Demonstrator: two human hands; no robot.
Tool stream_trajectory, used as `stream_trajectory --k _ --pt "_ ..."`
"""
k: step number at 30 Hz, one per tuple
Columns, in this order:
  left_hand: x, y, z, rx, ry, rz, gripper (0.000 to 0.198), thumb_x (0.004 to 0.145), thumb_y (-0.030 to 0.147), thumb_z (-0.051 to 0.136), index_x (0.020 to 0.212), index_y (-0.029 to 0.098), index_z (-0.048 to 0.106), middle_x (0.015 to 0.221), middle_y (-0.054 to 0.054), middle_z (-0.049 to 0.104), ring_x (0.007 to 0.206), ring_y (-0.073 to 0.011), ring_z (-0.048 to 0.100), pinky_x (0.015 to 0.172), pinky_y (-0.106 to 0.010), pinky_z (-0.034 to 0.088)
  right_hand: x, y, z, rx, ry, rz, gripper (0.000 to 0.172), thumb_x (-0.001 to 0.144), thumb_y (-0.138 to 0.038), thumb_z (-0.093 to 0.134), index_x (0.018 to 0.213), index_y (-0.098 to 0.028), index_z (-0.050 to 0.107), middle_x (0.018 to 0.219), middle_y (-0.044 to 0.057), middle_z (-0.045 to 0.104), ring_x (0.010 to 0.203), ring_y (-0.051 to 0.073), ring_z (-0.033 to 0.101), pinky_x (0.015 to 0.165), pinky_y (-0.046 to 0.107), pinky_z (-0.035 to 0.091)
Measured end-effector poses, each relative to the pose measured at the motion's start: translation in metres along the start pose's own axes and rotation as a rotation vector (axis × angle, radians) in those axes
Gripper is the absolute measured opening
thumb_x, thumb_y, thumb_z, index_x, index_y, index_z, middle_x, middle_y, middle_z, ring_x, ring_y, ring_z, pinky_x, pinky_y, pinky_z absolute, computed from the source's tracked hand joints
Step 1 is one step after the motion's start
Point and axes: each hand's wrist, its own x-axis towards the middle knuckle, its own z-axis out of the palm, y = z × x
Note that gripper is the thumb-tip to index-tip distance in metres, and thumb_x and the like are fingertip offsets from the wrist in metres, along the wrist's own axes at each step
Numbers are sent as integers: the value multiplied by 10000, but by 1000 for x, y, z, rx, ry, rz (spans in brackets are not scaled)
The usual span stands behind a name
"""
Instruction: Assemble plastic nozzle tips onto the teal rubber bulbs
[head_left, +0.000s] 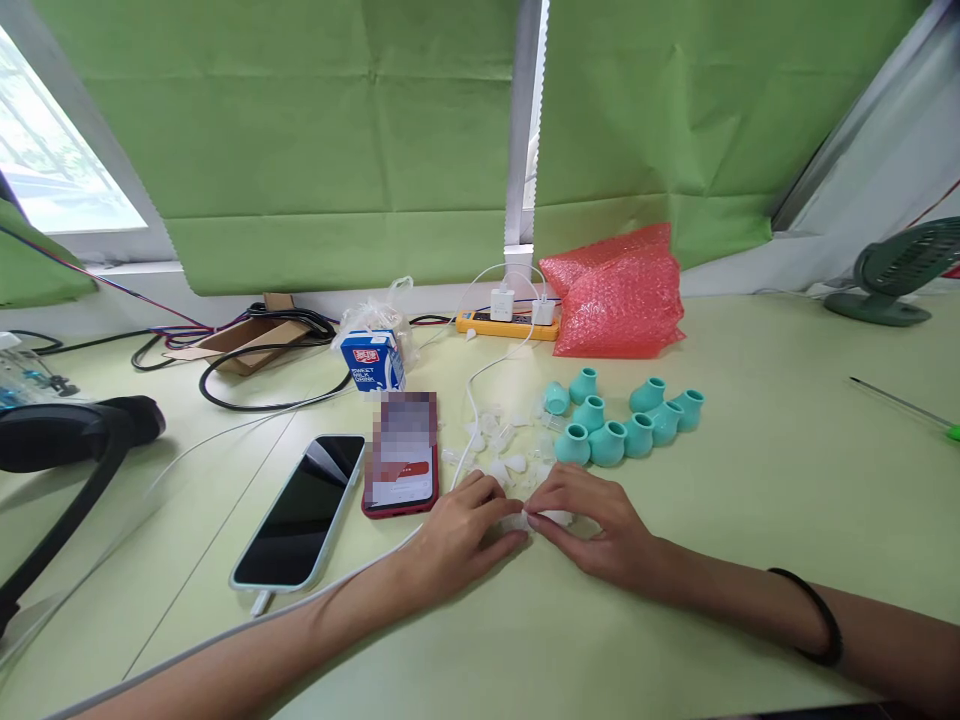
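Observation:
My left hand (474, 532) is closed, thumb and forefinger around a small translucent white plastic piece (513, 522). My right hand (596, 520) meets it from the right, its thumb and fingertips pinched at the same piece's end. The fingers hide much of the piece, so its shape is unclear. Just beyond my hands lie several loose translucent white plastic pieces (516, 463), some small and rounded. Behind my right hand stand several teal bulb-shaped cups (607, 442) with round open necks, grouped together; one at the left lies tipped.
Left of my hands lie a red-cased phone (401, 490) and a pale-cased phone (300, 515) on a cable. Behind are a milk carton (373, 362), a yellow power strip (484, 324) and a red bubble-wrap bag (619, 295). A screwdriver (904, 403) and green fan (892, 265) sit right.

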Motion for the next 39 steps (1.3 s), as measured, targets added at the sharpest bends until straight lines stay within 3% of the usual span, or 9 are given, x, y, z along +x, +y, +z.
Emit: stream_trajectory --k 5,16,27,31,39 --pt "1 -2 1 -16 -26 8 242 805 305 430 856 139 599 765 -71 521 739 -157 460 638 -265 413 -2 1 3 64 -70 16 111 733 -119 538 817 -165 594 725 40 566 679 116 499 594 246 425" --pt "0 -6 4 -60 83 4 215 753 302 521 842 132 616 716 -68 558 711 -163 478 612 -271 421 -5 0 2 -25 -133 1 184 751 -135 508 913 -173 586 808 59 521 763 128 484 654 264 432" --pt "0 -6 5 -49 93 15 205 772 279 493 833 124 613 730 -81 548 717 -164 465 618 -280 418 -5 -1 -1 -481 -228 -263 212 745 -105 482 942 -137 551 843 80 575 804 202 479 697 398 388" --pt "-1 -7 5 -60 126 33 178 776 250 488 809 123 608 723 -77 545 713 -162 461 615 -281 415 -5 -1 0 -462 -277 -254 242 749 -117 474 985 -113 526 901 99 574 838 212 484 737 422 383" --pt "0 -1 -1 -153 304 151 193 714 199 578 889 121 550 760 -67 544 722 -146 465 626 -276 418 -4 6 1 -191 -6 -247 288 713 -85 545 986 -158 494 832 53 605 793 136 532 750 326 431"
